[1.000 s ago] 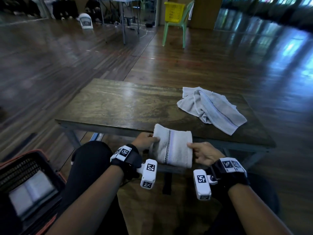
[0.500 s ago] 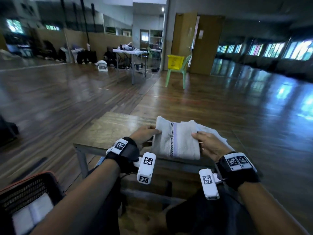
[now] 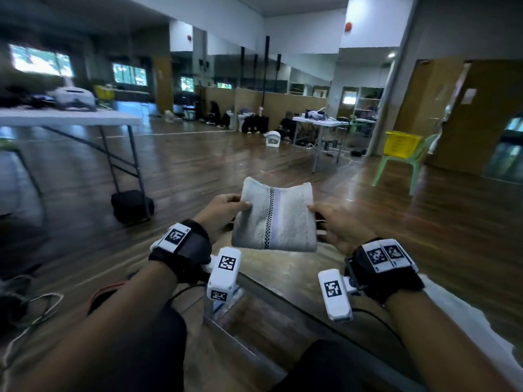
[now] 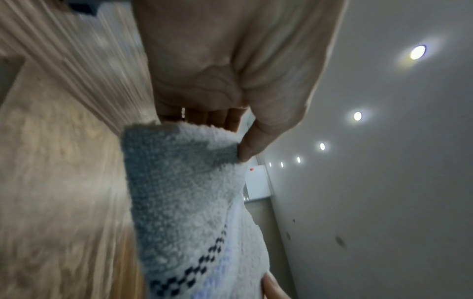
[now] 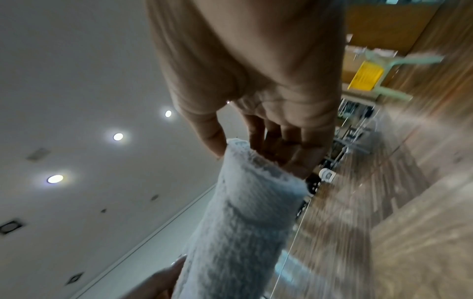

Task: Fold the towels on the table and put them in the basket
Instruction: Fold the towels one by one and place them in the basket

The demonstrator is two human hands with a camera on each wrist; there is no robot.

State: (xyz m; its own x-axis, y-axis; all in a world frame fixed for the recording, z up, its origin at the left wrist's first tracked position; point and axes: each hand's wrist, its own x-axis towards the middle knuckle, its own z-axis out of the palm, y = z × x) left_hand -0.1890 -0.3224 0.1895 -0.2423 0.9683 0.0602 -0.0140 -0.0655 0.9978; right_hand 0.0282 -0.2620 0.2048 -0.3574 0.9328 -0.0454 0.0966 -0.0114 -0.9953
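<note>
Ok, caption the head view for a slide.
Left hand and right hand pinch opposite edges of a folded towel, holding it up in the air.

L hand [image 3: 223,213] fingers go under folded towel [image 3: 276,219], hidden; only thumb on top. R hand [image 3: 335,226] same. Floor beyond fingertips is motion-blurred in both wrist views. Towel's near end cut off by frame bottom.
</note>
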